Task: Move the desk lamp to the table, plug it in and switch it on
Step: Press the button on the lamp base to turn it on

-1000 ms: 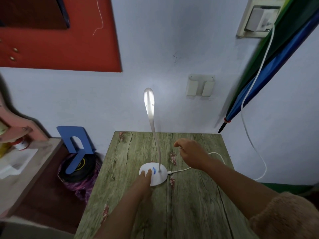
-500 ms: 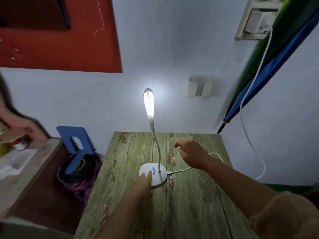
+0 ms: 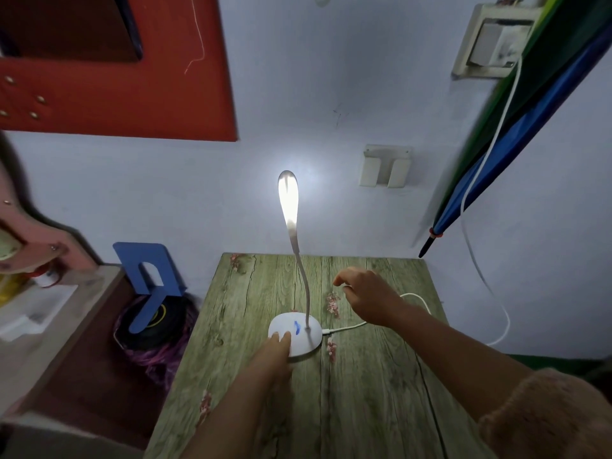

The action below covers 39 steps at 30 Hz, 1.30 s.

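Desk lamp stands near the middle of the wooden table, its head lit and its white cable running up to the wall socket at far right, so moving, plugging in and switching on all look done. The left hand rests fingertips on the base, grasping nothing; the right hand hovers loosely curled, empty, right of the stem.

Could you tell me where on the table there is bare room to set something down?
The table is bare along its left side beside the lamp base, at the far left corner, and across the near right. The middle is crowded: left hand, right hand, cable.
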Motion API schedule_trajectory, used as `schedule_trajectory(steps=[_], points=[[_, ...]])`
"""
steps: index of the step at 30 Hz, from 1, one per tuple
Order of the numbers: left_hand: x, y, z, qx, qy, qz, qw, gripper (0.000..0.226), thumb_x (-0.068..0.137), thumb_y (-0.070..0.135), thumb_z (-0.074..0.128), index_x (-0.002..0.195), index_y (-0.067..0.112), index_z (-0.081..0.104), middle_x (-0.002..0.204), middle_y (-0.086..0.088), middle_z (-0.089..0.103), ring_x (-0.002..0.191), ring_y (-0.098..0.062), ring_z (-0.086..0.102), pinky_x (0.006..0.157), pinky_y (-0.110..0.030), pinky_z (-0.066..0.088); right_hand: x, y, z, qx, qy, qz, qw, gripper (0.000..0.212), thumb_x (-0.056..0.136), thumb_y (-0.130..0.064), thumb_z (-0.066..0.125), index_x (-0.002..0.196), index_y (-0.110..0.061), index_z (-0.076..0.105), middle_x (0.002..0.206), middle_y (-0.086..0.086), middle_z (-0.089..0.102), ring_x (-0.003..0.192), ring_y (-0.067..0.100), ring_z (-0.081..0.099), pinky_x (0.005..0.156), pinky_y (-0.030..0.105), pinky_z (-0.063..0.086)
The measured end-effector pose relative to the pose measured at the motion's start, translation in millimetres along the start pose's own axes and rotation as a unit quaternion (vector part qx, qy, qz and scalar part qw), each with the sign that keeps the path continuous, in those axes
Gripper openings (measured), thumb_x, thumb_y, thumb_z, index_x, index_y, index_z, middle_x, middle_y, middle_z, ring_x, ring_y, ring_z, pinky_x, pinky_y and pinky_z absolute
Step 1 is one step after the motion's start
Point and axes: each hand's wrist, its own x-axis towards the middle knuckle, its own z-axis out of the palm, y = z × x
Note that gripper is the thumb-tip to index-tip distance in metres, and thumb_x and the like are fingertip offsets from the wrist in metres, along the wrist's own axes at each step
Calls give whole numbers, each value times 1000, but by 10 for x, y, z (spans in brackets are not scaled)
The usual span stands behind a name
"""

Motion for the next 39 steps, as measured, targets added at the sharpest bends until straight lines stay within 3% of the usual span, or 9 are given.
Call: schedule_trajectory(steps=[19,39], points=[[83,2,43,-4,-20,-7,1000,83,90,18,55,151,17,-1,159,-15,3,145,-32,18,113,-39,31,-67,25,-27,2,-14,-5,1000,25,87,-5,45,100,-8,65,107,9,70,100,24,62,98,39,44],[98,2,67,-20,-28,-12,999,84,91,18,54,150,18,-6,159,-19,-7,145,-34,14,115,-39,27,-104,33,-64,8,-15,-9,1000,24,87,-3,45,97,-7,66,104,10,70,97,23,63,96,40,46]])
